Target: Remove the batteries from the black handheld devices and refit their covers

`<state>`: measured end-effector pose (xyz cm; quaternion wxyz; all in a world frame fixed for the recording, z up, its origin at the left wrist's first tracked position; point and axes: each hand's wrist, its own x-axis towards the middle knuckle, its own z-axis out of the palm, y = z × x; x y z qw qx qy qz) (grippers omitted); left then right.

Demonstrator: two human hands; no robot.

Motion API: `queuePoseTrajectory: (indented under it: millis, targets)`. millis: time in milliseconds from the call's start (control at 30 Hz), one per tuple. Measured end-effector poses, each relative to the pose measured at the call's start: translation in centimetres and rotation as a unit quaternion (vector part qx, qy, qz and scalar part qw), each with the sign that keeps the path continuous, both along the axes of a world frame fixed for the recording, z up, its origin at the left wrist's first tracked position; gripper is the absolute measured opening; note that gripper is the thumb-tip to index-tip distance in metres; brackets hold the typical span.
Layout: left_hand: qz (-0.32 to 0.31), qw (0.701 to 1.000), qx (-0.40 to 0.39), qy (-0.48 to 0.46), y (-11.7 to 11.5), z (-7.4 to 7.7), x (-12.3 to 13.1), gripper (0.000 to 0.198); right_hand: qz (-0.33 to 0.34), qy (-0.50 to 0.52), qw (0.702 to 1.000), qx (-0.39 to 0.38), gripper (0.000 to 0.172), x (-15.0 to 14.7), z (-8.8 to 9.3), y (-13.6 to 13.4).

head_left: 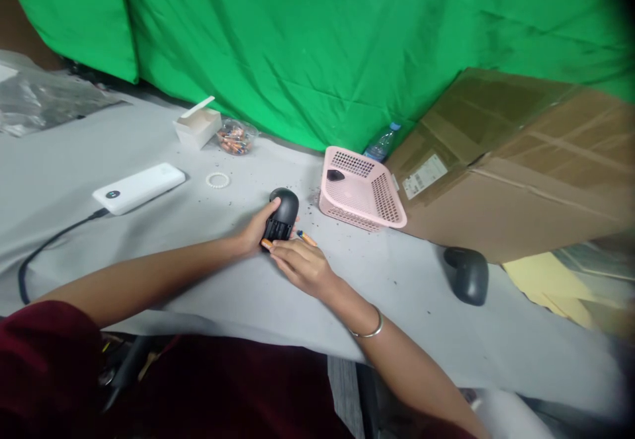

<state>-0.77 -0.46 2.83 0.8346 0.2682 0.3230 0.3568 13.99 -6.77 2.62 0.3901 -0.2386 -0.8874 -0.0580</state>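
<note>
A black rounded device is in my left hand, whose thumb presses on its side. Its lower part shows an open battery compartment. My right hand holds an orange battery in its fingertips at the lower edge of that compartment. A second orange battery with a dark end lies just beside the right hand's knuckles; whether the hand touches it is unclear.
A pink basket holds a small black piece. Around it are a bottle, a cardboard box and another black device. Left: a white power bank, a white ring, a small box and a battery bowl.
</note>
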Motion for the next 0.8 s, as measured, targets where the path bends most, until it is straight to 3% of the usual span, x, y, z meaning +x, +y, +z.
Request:
queuePoseTrajectory:
  millis: [100, 233, 533, 800]
  targets:
    - [-0.001, 1.000, -0.005, 0.008, -0.2, 0.1, 0.1, 0.059, -0.030, 0.015, 0.999, 0.021, 0.019, 0.0, -0.5, 0.1]
    - [-0.004, 1.000, 0.020, -0.006, -0.2, -0.1, 0.2, 0.059, -0.068, 0.029, 0.997, -0.006, 0.020, 0.4, -1.2, 0.4]
    - [0.009, 1.000, -0.029, 0.003, 0.2, 0.1, 0.0, 0.062, -0.035, -0.073, 0.997, 0.018, 0.020, -0.1, -0.2, 0.2]
    - [0.014, 0.999, 0.015, 0.028, -0.2, -0.2, 0.4, 0.056, -0.110, 0.035, 0.988, -0.105, 0.018, -0.4, -1.2, 0.4]
